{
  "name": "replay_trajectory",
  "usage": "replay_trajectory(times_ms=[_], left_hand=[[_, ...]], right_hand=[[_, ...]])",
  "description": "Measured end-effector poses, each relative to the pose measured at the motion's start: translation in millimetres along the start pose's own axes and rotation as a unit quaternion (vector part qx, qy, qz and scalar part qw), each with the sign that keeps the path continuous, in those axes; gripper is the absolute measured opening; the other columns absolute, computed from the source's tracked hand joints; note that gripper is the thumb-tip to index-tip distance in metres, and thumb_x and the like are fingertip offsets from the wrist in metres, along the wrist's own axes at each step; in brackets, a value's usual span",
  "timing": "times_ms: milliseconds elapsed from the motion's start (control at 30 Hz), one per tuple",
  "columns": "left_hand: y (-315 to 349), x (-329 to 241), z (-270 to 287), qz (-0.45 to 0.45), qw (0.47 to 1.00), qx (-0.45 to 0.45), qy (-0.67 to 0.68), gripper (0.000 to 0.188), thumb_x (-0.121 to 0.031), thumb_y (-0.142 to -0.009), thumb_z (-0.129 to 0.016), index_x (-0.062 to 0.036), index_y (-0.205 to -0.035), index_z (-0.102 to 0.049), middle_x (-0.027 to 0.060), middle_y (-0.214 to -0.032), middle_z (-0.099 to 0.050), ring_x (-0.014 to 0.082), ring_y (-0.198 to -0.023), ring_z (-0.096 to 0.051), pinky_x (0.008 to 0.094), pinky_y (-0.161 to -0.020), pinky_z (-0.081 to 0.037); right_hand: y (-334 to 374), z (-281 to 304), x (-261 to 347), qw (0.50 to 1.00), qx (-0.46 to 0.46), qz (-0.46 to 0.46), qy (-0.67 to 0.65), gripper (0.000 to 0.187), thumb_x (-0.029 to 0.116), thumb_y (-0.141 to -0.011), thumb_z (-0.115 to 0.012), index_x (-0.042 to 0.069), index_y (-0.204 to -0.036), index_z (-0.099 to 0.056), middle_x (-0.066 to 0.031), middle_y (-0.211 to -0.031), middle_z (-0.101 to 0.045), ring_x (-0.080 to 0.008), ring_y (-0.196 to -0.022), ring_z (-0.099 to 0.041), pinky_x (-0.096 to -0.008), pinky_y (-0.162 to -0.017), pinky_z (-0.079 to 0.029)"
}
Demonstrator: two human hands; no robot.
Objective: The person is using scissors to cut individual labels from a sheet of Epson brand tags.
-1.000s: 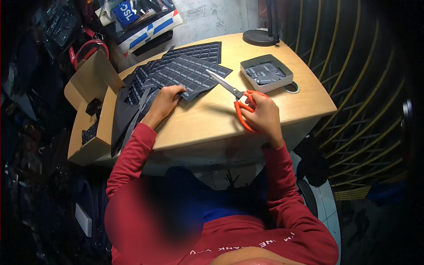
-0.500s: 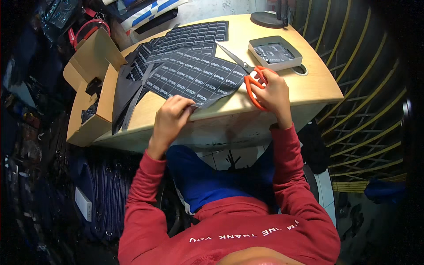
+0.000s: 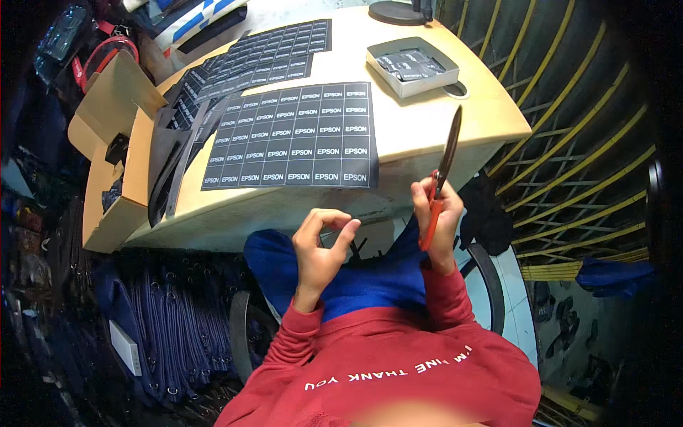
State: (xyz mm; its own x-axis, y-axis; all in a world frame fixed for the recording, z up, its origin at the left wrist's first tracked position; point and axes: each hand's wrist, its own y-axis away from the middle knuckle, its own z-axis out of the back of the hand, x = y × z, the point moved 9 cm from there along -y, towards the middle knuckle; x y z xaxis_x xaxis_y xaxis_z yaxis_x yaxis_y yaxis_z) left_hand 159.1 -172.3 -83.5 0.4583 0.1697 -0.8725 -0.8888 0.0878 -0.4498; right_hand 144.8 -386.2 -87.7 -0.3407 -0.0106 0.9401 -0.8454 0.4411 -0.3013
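Observation:
My right hand (image 3: pixel 442 220) grips a pair of scissors (image 3: pixel 449 149) by the orange-red handles. Their dark blades are together and point up, off the table's front edge. My left hand (image 3: pixel 319 255) hovers over my lap, fingers curled and the thumb apart, with nothing held. On the table in front of both hands lies a black sheet (image 3: pixel 292 135) with a white grid and repeated print, its near edge by the table's front edge. More such printed sheets (image 3: pixel 277 53) lie overlapping behind it.
A pale box (image 3: pixel 420 89) holding black cut pieces sits at the back right of the wooden table (image 3: pixel 484 121). At left stands an open cardboard box (image 3: pixel 135 206) beside dark strips. A black stand base (image 3: pixel 400 12) is at the far edge. Yellow-edged folding bars (image 3: pixel 569 149) rise at right.
My left hand has let go of the sheet and drawn back over my lap. The sheet now lies flat. My right hand has pulled back, with the scissors turned upward and closed.

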Motion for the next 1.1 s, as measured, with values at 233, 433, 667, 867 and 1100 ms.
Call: replay_trajectory(times_ms=[233,433,667,867,1100], left_hand=[[-8.7,59.4,-24.3,0.249,0.925,-0.007,0.287,0.038,-0.033,-0.093,-0.054,0.0042,-0.1,-0.056,0.0116,-0.091,-0.062,0.018,-0.08,-0.061,0.0285,-0.072,-0.049],[-26.0,52.4,-42.4,0.226,0.923,-0.057,0.306,0.026,-0.023,-0.092,-0.058,0.0011,-0.083,-0.063,0.008,-0.075,-0.064,0.0148,-0.068,-0.062,0.0264,-0.065,-0.05],[-14.3,51.6,-70.7,0.264,0.913,-0.037,0.31,0.027,-0.027,-0.091,-0.059,-0.0007,-0.087,-0.063,0.0086,-0.082,-0.065,0.0156,-0.073,-0.063,0.0258,-0.066,-0.049],[-22.8,58.3,-51.0,0.238,0.928,-0.084,0.275,0.022,-0.024,-0.089,-0.062,-0.0037,-0.082,-0.064,0.0037,-0.075,-0.064,0.011,-0.065,-0.06,0.0231,-0.057,-0.044],[-19.9,52.5,-59.3,0.25,0.928,-0.067,0.267,0.012,-0.013,-0.085,-0.066,-0.001,-0.085,-0.066,0.0057,-0.077,-0.066,0.0118,-0.066,-0.063,0.022,-0.059,-0.049]], right_hand=[[62.8,31.0,-66.8,0.987,0.062,-0.125,0.075,0.01,0.006,-0.085,-0.063,0.003,-0.087,-0.054,0.0047,-0.072,-0.05,-0.0017,-0.063,-0.044,-0.0181,-0.054,-0.036],[100.2,52.6,-91.7,0.968,0.098,-0.181,0.143,0.022,0.011,-0.078,-0.071,0.002,-0.085,-0.053,0.0027,-0.065,-0.047,-0.0034,-0.061,-0.04,-0.0201,-0.053,-0.035],[105.5,44.1,-91.2,0.965,0.125,-0.205,0.103,0.024,0.011,-0.079,-0.071,0.002,-0.091,-0.052,0.0024,-0.069,-0.045,-0.004,-0.063,-0.04,-0.0196,-0.056,-0.034],[113.1,39.1,-90.9,0.943,0.176,-0.275,0.06,0.034,0.015,-0.078,-0.072,0.001,-0.1,-0.051,-0.0007,-0.079,-0.049,-0.006,-0.071,-0.045,-0.0207,-0.064,-0.04],[120.1,19.0,-80.4,0.934,0.269,-0.23,0.055,0.044,0.037,-0.083,-0.065,0.002,-0.104,-0.049,-0.0013,-0.073,-0.044,-0.0095,-0.063,-0.04,-0.0247,-0.057,-0.038]])
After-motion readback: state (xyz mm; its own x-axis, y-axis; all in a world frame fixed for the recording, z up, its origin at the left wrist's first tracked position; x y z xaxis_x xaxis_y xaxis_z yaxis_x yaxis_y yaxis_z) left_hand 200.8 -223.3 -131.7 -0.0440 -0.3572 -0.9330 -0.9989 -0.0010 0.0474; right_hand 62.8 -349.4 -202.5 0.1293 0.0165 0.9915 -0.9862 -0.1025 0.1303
